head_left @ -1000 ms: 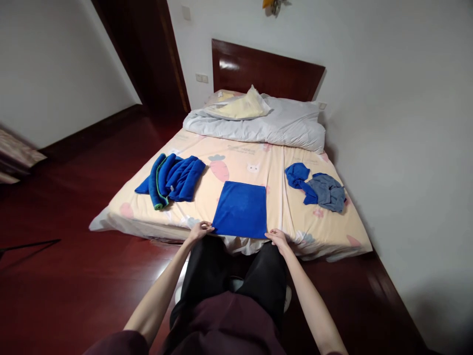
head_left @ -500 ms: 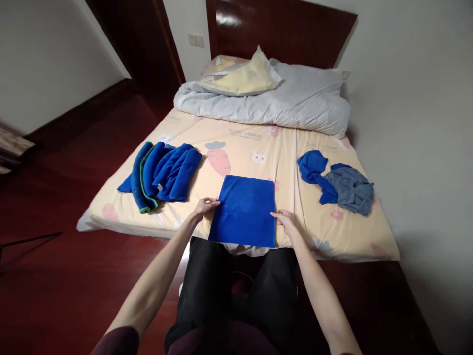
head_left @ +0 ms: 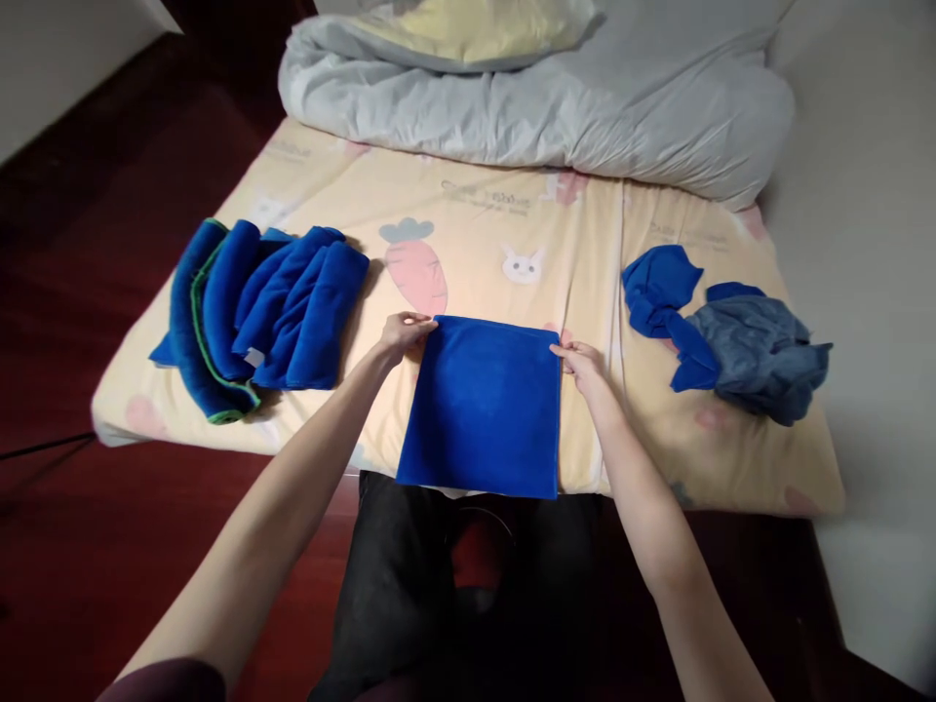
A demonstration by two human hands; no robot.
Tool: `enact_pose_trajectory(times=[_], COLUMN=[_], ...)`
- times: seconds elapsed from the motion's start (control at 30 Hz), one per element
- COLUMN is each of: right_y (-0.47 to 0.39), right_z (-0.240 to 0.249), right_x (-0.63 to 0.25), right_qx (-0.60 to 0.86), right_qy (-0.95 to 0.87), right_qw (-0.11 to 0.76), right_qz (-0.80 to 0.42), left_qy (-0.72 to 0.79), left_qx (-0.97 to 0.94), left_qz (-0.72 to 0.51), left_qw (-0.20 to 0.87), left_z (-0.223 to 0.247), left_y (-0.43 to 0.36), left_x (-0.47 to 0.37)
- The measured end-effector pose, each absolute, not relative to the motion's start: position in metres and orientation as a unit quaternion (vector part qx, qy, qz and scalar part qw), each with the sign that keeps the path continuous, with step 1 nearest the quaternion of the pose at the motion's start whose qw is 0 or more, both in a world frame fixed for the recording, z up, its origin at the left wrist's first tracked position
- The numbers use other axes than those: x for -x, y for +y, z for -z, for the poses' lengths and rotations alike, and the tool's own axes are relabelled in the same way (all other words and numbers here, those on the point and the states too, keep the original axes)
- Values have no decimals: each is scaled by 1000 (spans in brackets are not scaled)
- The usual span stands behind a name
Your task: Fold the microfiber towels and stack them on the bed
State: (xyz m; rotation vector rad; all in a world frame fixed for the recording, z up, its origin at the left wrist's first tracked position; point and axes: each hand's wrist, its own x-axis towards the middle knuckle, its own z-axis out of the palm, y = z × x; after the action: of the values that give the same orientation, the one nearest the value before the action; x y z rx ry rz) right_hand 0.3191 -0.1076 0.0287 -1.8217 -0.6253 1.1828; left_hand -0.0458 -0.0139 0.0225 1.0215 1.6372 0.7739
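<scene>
A blue towel (head_left: 487, 409) lies flat as a rough rectangle at the near edge of the bed, its front edge reaching over my lap. My left hand (head_left: 405, 333) pinches its far left corner between thumb and fingers. At the far right corner, my right hand (head_left: 579, 362) grips the towel the same way. Left of my hands sits a group of rolled blue towels (head_left: 314, 312), one roll (head_left: 191, 322) edged in green. To the right are a crumpled blue cloth (head_left: 662, 292) and a crumpled grey-blue cloth (head_left: 760, 351).
The bed (head_left: 468, 219) has a cream sheet printed with carrots and rabbits. Across its far part lies a bunched grey quilt (head_left: 512, 117) with a yellow pillow (head_left: 475, 29) on top. A wall (head_left: 870, 292) stands on the right; dark red floor (head_left: 65, 546) shows left.
Both my hands have slid from the towel's sides up to its far corners and now hold them. The view has tilted down and closer.
</scene>
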Motion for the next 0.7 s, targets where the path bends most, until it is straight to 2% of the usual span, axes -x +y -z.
enact_pose_trajectory(times=[0.27,0.4,0.6,0.7], right_y=[-84,-78,-64,-62], right_z=[-33,-36,-25,-16], right_x=[-316,-321,-328,-330], right_qx=[740,751,766,760], right_qy=[-237,-241,-286,-362], right_qw=[443,450,453,423], right_qz=[-447,-419,-355,-334], left_qy=[625,631,640,643], left_qx=[-497,-543,-574,-613], left_qz=[-349,-344,-342,-295], left_qw=[491,433,379,353], left_z=[-27,-30,-20,-15], left_y=[6,11,26,27], left_x=[41,40,36,34])
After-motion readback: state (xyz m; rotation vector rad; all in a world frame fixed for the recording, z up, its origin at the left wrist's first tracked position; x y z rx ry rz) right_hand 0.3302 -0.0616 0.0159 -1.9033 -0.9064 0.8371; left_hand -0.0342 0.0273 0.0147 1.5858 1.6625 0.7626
